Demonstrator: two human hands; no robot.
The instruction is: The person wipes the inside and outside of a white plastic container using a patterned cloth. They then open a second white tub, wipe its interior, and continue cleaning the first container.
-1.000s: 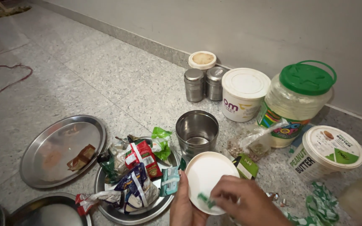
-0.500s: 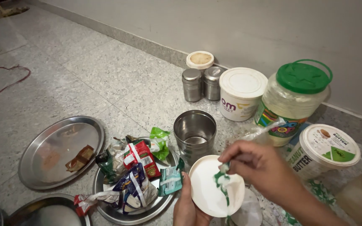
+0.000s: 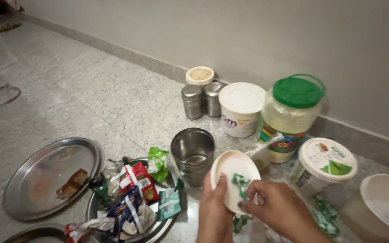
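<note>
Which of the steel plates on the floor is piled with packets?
The middle steel plate, beside the open steel container; it carries red, blue and green packets. The plate to its left holds only one small brown wrapper.

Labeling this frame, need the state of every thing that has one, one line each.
left hand: holding white lid
right hand: pressing green-white cloth on lid
white lid: off, tilted
green-white cloth: crumpled
steel canister: open
green-lid jar: closed, upright
white tub: lidded
label-lidded tub: lidded
steel shakers: capped
packet plate: piled with packets
</note>
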